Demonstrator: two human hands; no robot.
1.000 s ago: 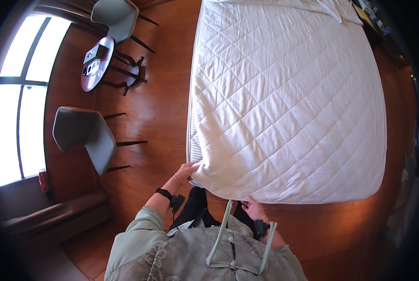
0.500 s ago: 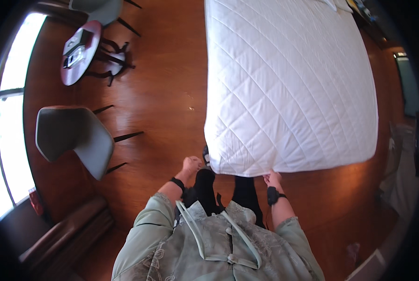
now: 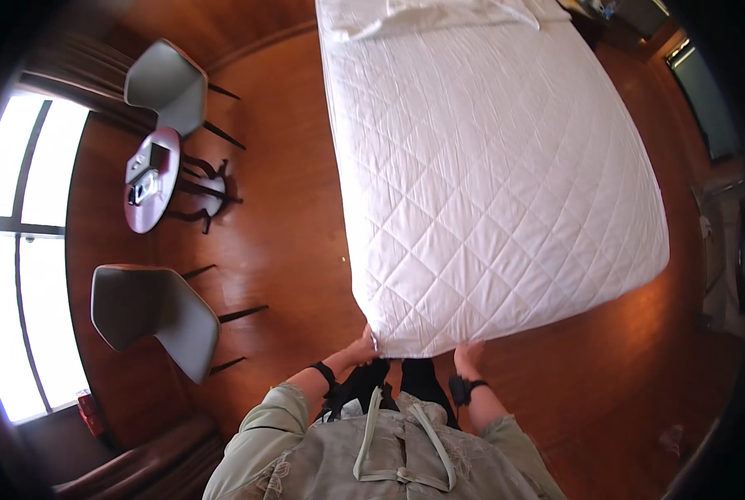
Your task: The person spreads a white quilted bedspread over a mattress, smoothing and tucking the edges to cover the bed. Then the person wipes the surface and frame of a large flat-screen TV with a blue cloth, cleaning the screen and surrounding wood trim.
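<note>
Pad [image 3: 497,183] lies toward one o'clock; left hand [image 3: 361,347] pinches its seven-o'clock corner; right hand [image 3: 470,358] meets its six-o'clock edge, grip unclear.

The pad's [image 3: 480,200] near left corner was all bunched up a second ago with the striped mattress side peeking out, and now it's pulled down over that and hanging way neater. Left hand [image 3: 361,347] was off the pad just before this, but it's back touching that corner now.
</note>
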